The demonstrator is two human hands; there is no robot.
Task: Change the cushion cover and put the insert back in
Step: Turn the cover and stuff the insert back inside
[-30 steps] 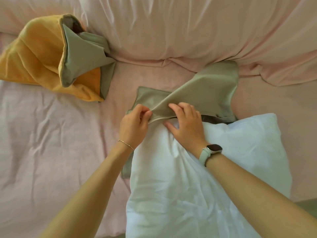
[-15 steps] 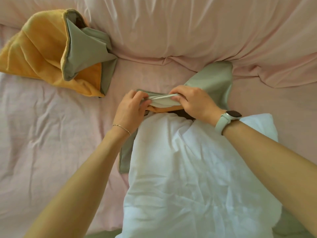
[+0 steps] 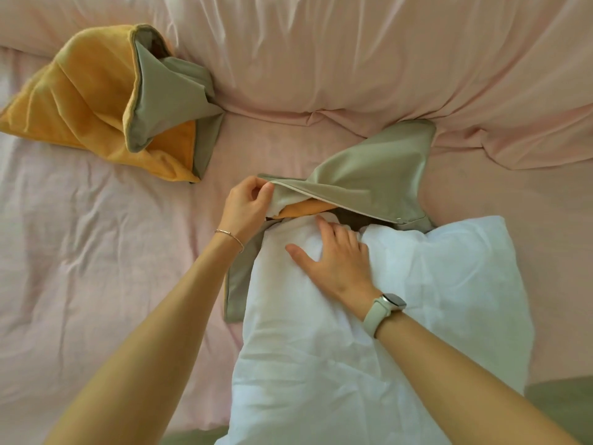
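A grey-green cushion cover [image 3: 369, 175] with an orange inside lies on the bed, its mouth facing me. My left hand [image 3: 247, 203] pinches the upper edge of that mouth and holds it lifted. The white insert [image 3: 369, 348] lies in front of me, its far end at the opening. My right hand [image 3: 337, 261] rests flat on the insert's far end, fingers spread, fingertips at the cover's mouth. The lower layer of the cover runs under the insert on the left.
A second cover [image 3: 106, 101], orange outside and grey-green inside, lies crumpled at the far left. The pink bedsheet [image 3: 96, 252] spreads all around, with a bunched pink duvet [image 3: 353, 53] across the back.
My right hand has let go of the cover's edge and come down onto the insert's far end. My left hand still holds the cover's mouth up, which now gapes wider.
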